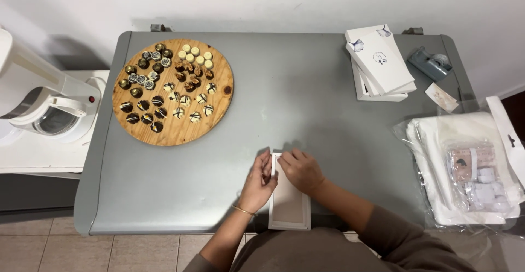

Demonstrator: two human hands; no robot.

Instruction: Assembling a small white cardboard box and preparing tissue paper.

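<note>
white and shallow, the long rectangular cardboard box point(290, 203) lies at the near edge of the grey tabletop point(306, 113), and we have both hands at its far end. our left hand point(259, 185) pinches the corner in a narrow grip; our right hand point(301, 169) presses the rim. it looks empty, we judge; chocolates fill the round wooden board point(219, 94), far left.

Left hand point(259, 182), right hand point(300, 169) grip white box point(289, 206) end
</note>
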